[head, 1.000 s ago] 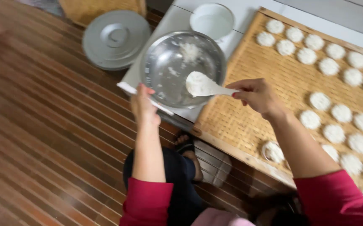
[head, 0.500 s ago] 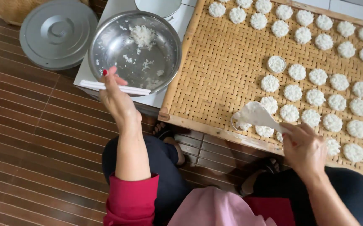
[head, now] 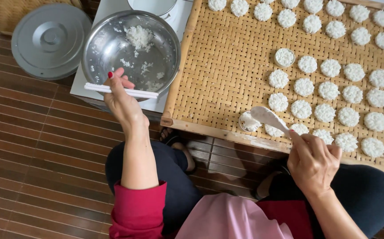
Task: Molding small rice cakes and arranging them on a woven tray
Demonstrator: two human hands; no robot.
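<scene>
My left hand (head: 122, 101) holds a pair of white chopsticks (head: 121, 90) level across the near rim of a steel bowl (head: 107, 48) that has bits of cooked rice stuck inside. My right hand (head: 312, 161) grips a white rice paddle (head: 269, 118); its blade presses on a small round ring mould (head: 248, 121) filled with rice at the near edge of a woven bamboo tray (head: 220, 66). Rows of round white rice cakes (head: 329, 90) cover the tray's right part. A second ring mould (head: 284, 57) with rice sits further back.
A grey metal lid (head: 50, 40) lies on the dark wooden slat floor (head: 32, 155) at the left, next to a woven basket (head: 5, 13). The bowl rests on a white box-like stand (head: 112, 9), beside a white round container (head: 153, 5). My knees are below the tray.
The right hand carried the paddle from the bowl to the tray's near edge, onto a mould. The left hand stayed at the bowl with the chopsticks. The view shifted right and closer.
</scene>
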